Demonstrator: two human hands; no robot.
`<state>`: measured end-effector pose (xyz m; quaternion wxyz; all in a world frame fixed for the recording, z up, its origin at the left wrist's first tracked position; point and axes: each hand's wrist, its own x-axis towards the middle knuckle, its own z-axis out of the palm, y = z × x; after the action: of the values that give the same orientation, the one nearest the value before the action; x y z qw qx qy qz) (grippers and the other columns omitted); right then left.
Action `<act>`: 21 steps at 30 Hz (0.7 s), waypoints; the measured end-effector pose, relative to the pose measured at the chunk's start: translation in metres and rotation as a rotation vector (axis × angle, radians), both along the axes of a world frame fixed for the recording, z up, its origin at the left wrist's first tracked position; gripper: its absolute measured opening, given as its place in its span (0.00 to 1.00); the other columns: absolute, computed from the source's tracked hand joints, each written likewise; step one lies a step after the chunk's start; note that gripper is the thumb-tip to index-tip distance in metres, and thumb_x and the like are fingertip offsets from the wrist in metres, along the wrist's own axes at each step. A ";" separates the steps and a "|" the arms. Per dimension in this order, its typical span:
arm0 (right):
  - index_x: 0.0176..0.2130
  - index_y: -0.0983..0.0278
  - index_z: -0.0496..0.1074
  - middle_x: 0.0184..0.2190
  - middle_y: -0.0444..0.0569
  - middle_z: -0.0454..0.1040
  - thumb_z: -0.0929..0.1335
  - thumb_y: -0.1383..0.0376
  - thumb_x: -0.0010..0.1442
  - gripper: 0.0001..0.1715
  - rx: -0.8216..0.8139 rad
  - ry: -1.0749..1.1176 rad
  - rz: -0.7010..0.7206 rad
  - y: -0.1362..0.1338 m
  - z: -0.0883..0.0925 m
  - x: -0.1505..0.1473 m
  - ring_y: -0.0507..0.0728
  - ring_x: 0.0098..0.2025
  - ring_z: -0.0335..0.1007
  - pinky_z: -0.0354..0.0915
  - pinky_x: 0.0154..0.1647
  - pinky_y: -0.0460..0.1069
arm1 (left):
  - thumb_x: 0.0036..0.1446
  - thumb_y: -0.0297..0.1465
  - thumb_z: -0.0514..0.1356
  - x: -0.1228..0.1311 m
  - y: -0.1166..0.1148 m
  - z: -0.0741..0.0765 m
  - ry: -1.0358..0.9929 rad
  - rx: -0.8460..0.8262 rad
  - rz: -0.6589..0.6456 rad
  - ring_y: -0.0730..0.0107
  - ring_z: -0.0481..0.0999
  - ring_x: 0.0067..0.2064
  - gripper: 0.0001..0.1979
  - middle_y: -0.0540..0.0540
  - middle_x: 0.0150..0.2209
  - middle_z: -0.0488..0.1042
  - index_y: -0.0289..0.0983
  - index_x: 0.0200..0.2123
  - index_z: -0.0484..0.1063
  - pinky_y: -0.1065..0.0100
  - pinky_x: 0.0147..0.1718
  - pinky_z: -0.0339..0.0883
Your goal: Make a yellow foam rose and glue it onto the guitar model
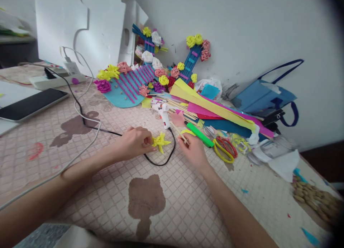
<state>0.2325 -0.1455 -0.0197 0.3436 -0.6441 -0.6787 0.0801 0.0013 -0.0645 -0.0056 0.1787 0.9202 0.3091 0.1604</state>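
Note:
My left hand (135, 143) is closed, with thumb and fingertips pinching the edge of a yellow paper flower (161, 142) with pointed petals. To its right, my right hand (195, 153) grips a thin wooden stick (177, 131) that slants up and left from the fingers. A white glue gun (164, 116) rests on the table just beyond both hands, and its black cord (161, 165) loops around below the flower. Right beside my right hand lies a green box cutter (199, 134). Yellow-and-red-handled scissors (225, 150) are farther right.
Behind are flower-trimmed blue paper guitars (129, 86), wooden sticks (185, 110) and yellow crepe paper (209, 101). A power strip (53, 79) and a tablet (32, 103) lie left. A white cable (77, 153) crosses my left forearm. Peanuts (314, 198) and a blue bag (263, 97) are right.

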 end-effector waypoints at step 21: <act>0.33 0.62 0.70 0.31 0.46 0.74 0.65 0.67 0.58 0.04 -0.058 0.023 0.083 0.003 -0.002 -0.010 0.55 0.34 0.68 0.60 0.32 0.47 | 0.54 0.39 0.61 0.003 -0.005 -0.002 -0.033 0.076 0.033 0.67 0.71 0.34 0.11 0.48 0.30 0.72 0.36 0.28 0.69 0.66 0.34 0.59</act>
<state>0.2223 -0.1424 -0.0220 0.3290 -0.6241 -0.6982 0.1214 0.0048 -0.0698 -0.0077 0.1460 0.9185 0.3147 0.1898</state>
